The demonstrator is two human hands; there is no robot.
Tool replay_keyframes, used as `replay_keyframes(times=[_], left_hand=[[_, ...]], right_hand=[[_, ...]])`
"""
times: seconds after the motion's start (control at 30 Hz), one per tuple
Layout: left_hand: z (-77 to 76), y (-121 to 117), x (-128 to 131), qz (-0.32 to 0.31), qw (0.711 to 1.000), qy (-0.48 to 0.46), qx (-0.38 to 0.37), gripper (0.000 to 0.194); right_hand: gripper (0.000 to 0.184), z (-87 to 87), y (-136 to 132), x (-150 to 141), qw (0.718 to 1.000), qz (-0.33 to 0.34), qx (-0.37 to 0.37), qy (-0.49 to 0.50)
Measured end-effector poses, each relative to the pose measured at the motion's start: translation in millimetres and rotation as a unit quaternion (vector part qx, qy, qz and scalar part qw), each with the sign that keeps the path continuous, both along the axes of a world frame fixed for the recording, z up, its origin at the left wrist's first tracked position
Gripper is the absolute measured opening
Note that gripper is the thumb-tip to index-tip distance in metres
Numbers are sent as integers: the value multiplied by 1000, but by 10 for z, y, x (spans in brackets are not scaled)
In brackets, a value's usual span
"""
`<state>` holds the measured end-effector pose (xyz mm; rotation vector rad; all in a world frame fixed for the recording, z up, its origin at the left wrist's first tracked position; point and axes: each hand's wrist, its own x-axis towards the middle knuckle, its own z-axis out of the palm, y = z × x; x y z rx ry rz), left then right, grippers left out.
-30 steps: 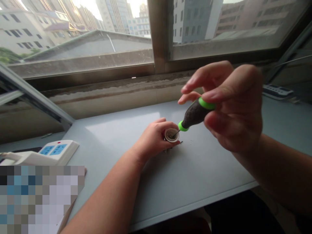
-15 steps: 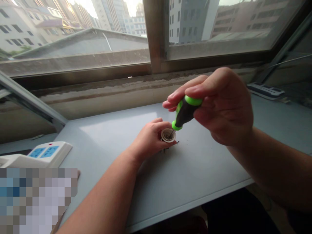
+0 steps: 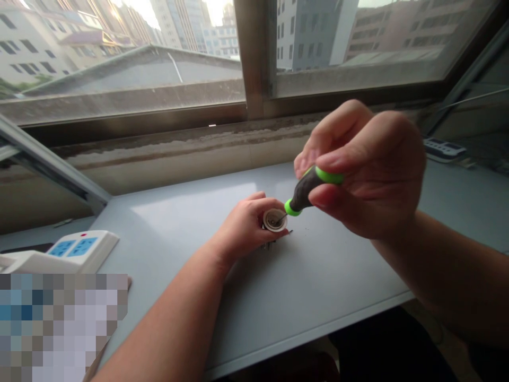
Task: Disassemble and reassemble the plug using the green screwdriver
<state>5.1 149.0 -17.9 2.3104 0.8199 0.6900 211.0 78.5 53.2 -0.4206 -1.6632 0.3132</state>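
My left hand [image 3: 245,225] is wrapped round a white round lamp socket [image 3: 271,214], its open mouth tilted up toward me. Small metal bits show under the socket, close to the tabletop. In my right hand [image 3: 374,172] is a screwdriver with a black and bright green handle [image 3: 304,191], held by the thumb and fingers near the butt end. Its thin shaft slants down to the left into the socket's mouth. The tip is too small to make out against the dark inside.
Both forearms reach over a pale grey-blue table [image 3: 318,297]. A white power strip [image 3: 101,246] with blue socket faces lies at the left, above a blurred-out patch. Another white strip [image 3: 444,150] sits at the far right. A window [image 3: 254,63] stands behind the table.
My right hand has shifted right and turned, its fingers curling back. The screwdriver handle has tilted lower toward the right. My left hand and the lamp socket have stayed in place.
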Motion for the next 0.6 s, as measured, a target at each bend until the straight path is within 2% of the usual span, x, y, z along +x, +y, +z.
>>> replay_keyframes(times=[0.1, 0.23, 0.3, 0.4, 0.5, 0.6], left_hand=[[2, 1, 2, -4, 1000, -10, 4, 28], [-17, 12, -2, -11, 1000, -14, 11, 27], [-18, 14, -3, -7, 1000, -7, 11, 28], [-2, 6, 1, -3, 1000, 4, 0, 31], [11, -3, 5, -1, 1000, 0, 1, 30], [-5, 1, 2, -9, 1000, -12, 13, 28]], right_hand=[[25, -9, 71, 3, 998, -13, 48, 40], [18, 3, 51, 7, 999, 37, -36, -7], [16, -13, 42, -2, 998, 50, -34, -20], [27, -66, 74, -22, 999, 9, 29, 13], [27, -103, 96, -25, 998, -24, 31, 38], [20, -88, 58, -12, 998, 46, -11, 37]])
